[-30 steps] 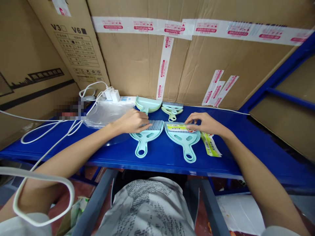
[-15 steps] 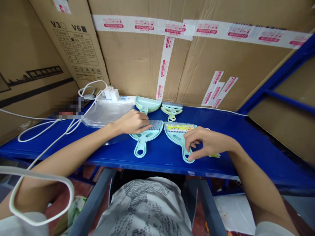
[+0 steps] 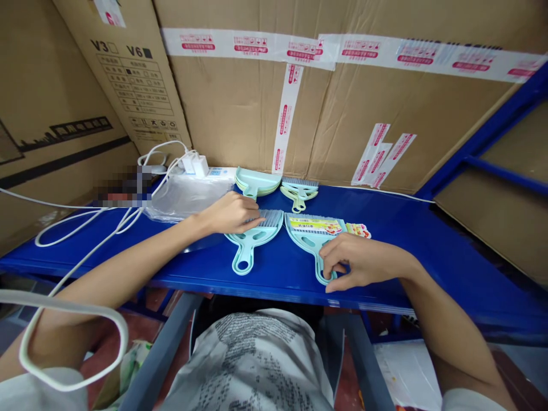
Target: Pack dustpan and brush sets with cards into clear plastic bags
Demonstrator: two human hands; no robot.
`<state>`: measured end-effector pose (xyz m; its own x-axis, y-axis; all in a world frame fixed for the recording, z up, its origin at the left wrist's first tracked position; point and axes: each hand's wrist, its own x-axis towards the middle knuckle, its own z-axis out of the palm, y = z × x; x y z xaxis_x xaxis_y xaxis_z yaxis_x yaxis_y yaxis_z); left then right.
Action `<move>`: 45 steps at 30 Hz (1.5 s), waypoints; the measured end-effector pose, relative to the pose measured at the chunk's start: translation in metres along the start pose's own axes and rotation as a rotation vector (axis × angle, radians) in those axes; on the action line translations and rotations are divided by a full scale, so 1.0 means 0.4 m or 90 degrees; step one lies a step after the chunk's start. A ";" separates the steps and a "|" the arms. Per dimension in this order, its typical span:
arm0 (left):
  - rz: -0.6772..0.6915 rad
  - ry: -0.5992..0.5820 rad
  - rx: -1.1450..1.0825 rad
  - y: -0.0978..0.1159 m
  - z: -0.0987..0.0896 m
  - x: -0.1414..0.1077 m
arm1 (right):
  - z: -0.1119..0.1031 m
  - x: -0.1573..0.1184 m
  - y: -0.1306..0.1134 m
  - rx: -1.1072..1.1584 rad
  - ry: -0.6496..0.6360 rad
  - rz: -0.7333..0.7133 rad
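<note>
My left hand [image 3: 237, 212], fingers bent and together, grips the left edge of a light-blue dustpan and brush set [image 3: 257, 234]. The brush lies nested in the pan, grey bristles pointing away from me. To its right lies a second dustpan and brush set [image 3: 306, 241], also light blue, with a yellow printed label [image 3: 314, 224] across its bristles. My right hand [image 3: 355, 260] curls its fingers and thumb round the handle end of this second set, hiding part of it. More printed labels [image 3: 358, 230] lie beyond my right hand, partly covered by it.
Stacked dustpans [image 3: 258, 181] and stacked brushes [image 3: 298, 191] stand at the back of the blue table [image 3: 411, 240]. Clear plastic bags [image 3: 188, 197], white cables [image 3: 141, 211] and a charger [image 3: 199, 165] are at the left. A cardboard wall [image 3: 240, 108] rises behind.
My right hand has shifted slightly down at the handle end of the labelled set. The loose labels beyond it now show more. My left hand has stayed put.
</note>
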<state>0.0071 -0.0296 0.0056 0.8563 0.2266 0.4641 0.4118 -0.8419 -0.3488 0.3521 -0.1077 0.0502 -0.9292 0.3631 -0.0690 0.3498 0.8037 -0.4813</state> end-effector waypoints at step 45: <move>-0.438 0.223 -0.470 -0.077 -0.056 -0.003 | -0.087 0.262 0.135 0.366 0.342 0.231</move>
<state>-0.0136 -0.0150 0.0341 0.3260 0.7109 0.6231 0.3808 -0.7021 0.6018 0.2779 -0.0099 0.0474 -0.5393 0.8407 0.0489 0.3641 0.2852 -0.8866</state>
